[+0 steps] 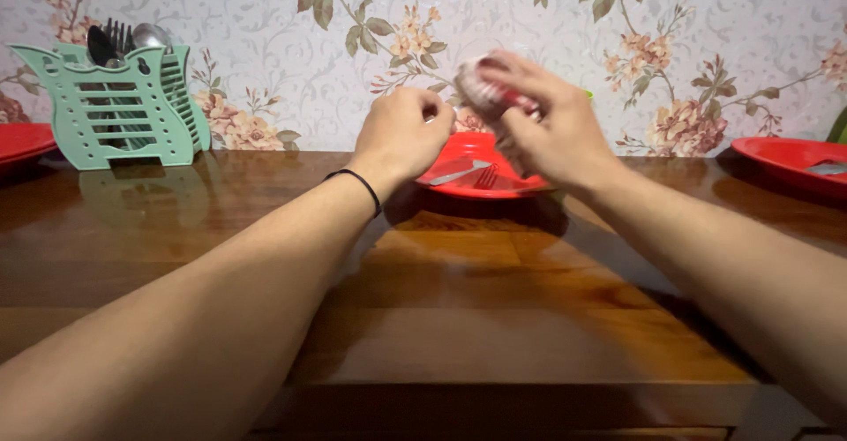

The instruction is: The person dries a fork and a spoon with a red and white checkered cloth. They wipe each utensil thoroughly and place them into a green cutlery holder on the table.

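My right hand (pixel 556 132) grips a red and white bundle (pixel 488 91), blurred, that looks like a folded cloth, and holds it just above a red plate (pixel 465 145). On the plate lie a knife (pixel 459 172) and a fork (pixel 487 176). My left hand (pixel 406 132) hovers at the plate's left edge with its fingers curled in. I see nothing in it. A thin black band circles that wrist. The plate stands on a glossy wooden table (pixel 494 317) close to the wall.
A pale green cutlery holder (pixel 132 110) with spoons and a fork stands at the back left. Another red plate (pixel 794 157) sits at the far right, and part of a third (pixel 18 141) at the far left. Floral wallpaper runs behind the table.
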